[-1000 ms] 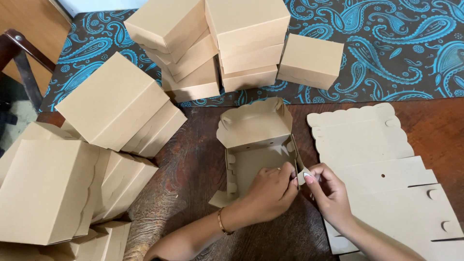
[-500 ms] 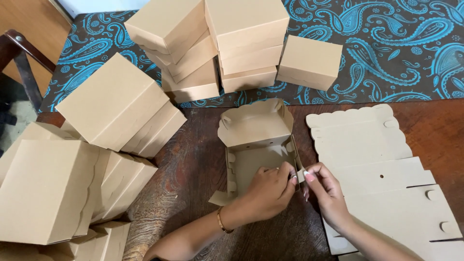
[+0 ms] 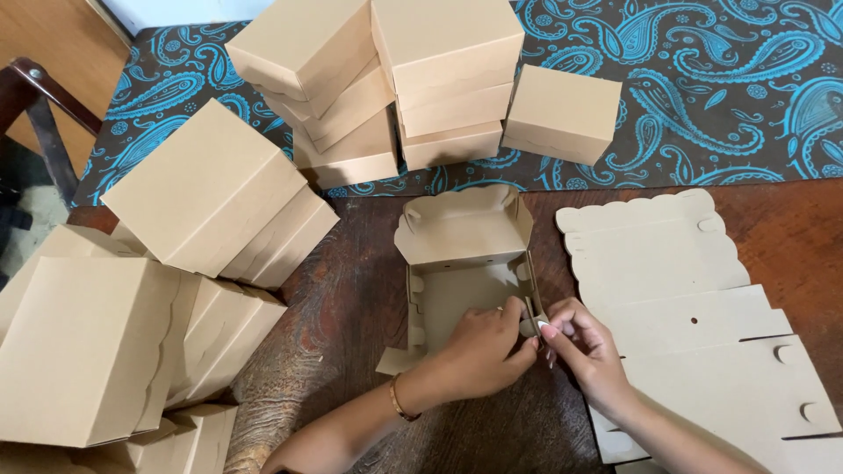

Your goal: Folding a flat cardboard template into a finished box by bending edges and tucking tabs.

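Fingers (image 3: 516, 326) of the left hand (image 3: 479, 351) and the right hand (image 3: 584, 347) pinch together on the near right corner of a half-folded cardboard box (image 3: 465, 263), thumbs and fingertips clamped on a small tab there. The box sits open on the dark wooden table (image 3: 351, 298), directly beyond the fingers, its scalloped lid flap standing up at the far side; nothing lies inside it (only bare cardboard shows). A thin gold bracelet (image 3: 397, 399) circles the left wrist, just behind the fingers.

To the right of the fingers, a stack of flat, unfolded box blanks (image 3: 685, 290) with scalloped edges lies on the table, partly under the right forearm. Well to the left of them, finished closed boxes (image 3: 202, 197) lean in overlapping piles. Farther beyond, more closed boxes (image 3: 448, 70) are stacked on a black cloth with blue paisley pattern (image 3: 720, 96). At the far left, a dark chair frame (image 3: 44, 114) stands against a wooden floor.
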